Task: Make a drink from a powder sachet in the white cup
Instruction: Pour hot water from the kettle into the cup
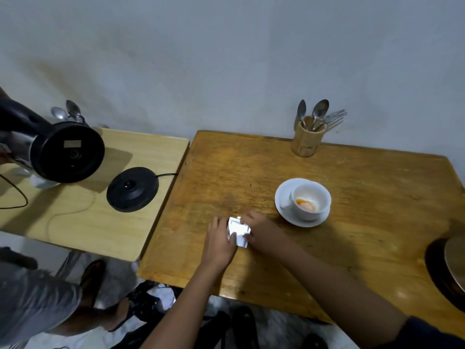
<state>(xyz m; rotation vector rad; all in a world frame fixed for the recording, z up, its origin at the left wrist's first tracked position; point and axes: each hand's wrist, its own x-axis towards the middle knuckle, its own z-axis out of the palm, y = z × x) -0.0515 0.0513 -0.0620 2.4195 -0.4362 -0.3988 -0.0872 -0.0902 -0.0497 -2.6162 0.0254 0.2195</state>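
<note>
The white cup (312,201) stands on a white saucer (283,206) on the dark wooden table (364,197), with orange powder heaped at its bottom. Left of the saucer lies a silvery sachet (239,230), folded on the tabletop. My left hand (220,241) presses its left side and my right hand (256,229) grips its right side. Both hands touch the sachet.
A wooden holder (305,142) with spoons and forks stands at the back. On the lighter table (75,222) to the left sits a black kettle base (132,189). Another person at far left holds a tilted kettle (57,152). A dark round object (448,270) lies at the right edge.
</note>
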